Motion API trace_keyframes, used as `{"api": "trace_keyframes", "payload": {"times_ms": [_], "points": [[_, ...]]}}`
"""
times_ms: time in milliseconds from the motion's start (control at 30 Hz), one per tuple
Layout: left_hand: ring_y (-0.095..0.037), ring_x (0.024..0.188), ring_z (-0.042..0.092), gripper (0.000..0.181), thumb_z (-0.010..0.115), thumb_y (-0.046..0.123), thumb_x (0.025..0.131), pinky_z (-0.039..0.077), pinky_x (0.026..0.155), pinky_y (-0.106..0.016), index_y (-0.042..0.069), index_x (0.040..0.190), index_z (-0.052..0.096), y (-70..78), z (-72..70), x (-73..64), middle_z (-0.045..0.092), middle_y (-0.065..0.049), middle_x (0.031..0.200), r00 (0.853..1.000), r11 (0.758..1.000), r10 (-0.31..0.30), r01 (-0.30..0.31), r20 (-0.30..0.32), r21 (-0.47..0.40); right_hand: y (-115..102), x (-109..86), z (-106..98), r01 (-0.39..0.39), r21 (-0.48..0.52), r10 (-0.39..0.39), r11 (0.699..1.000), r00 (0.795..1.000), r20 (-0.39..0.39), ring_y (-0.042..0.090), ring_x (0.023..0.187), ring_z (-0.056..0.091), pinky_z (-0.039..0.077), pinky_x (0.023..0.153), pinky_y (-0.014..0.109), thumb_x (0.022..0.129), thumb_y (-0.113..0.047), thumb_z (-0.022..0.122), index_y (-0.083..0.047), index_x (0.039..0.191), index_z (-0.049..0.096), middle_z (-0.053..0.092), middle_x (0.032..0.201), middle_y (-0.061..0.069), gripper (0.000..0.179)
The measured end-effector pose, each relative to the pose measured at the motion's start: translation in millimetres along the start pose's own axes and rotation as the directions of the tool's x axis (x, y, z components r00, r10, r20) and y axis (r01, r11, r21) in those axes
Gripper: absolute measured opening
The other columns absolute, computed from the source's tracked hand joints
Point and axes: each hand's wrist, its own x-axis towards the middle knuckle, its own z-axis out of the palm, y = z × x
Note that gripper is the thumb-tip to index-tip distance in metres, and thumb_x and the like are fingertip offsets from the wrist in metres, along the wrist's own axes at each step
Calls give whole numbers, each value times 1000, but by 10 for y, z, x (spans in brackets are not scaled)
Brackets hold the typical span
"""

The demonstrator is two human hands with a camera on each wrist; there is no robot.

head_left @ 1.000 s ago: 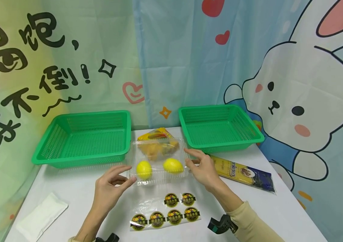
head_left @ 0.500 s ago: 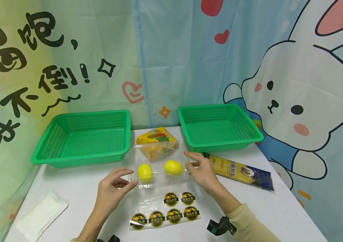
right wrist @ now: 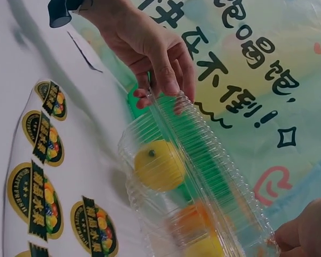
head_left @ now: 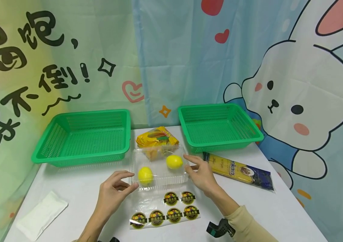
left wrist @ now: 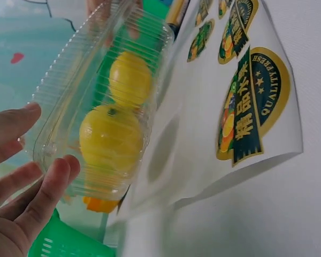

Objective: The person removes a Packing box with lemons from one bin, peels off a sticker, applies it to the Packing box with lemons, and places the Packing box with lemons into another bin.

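Note:
A lidded clear plastic fruit box (head_left: pixel 160 171) is held between my two hands in the middle of the head view. Two lemons lie inside: one lemon (head_left: pixel 145 176) near the front left, the other lemon (head_left: pixel 174 162) towards the right side. My left hand (head_left: pixel 113 191) pinches the box's left end between thumb and fingers; the right wrist view shows this left hand (right wrist: pixel 158 51) at the ribbed rim. At the opposite end, my right hand (head_left: pixel 201 173) grips the right edge. Just in front of the box lies a clear sheet of round fruit stickers (head_left: pixel 174 215).
Two green baskets stand at the back, a left basket (head_left: pixel 89 158) and a right basket (head_left: pixel 224 146). Between them, behind the box, is a yellow snack bag (head_left: pixel 156 136). A spaghetti pack (head_left: pixel 238 170) lies to the right, a white packet (head_left: pixel 42 215) at the left.
Both hands have brought the box slightly towards me. The right lemon has shifted back and to the right inside it; more of the yellow bag shows behind.

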Motion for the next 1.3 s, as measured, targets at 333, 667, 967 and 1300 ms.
{"api": "trace_keyframes", "payload": {"times_ms": [333,667,967,1300], "points": [[-4,71,72,38,91,7,78,63,65,-26,14,112,77,-43,22,-34,72,-4,116,1000,1000,6,-7,18,24,78,-13,33,-25,-33,25,999,1000,-7,38,115,66,58,59,28,100,-5,64,-9,145,62,52,155,14,45],[-1,72,70,35,93,13,78,58,57,-21,13,109,77,-79,55,-98,72,-1,114,997,983,78,-81,27,163,168,-54,57,-46,-33,46,998,999,-7,38,118,65,60,65,29,102,-8,64,-12,146,62,48,158,14,44],[-10,77,70,39,94,20,76,53,57,-20,15,110,78,-73,83,-129,73,3,113,984,912,176,-162,0,377,205,-87,76,-1,-76,0,997,1000,-10,40,122,65,63,82,39,105,-16,63,-16,147,61,49,158,13,43],[-20,87,68,25,66,31,99,57,73,-34,10,105,78,62,329,-397,73,-5,103,790,674,611,-547,40,498,208,-267,127,310,-312,-379,898,906,-190,32,124,61,58,92,44,102,-13,67,-9,130,72,61,138,16,29]]}}
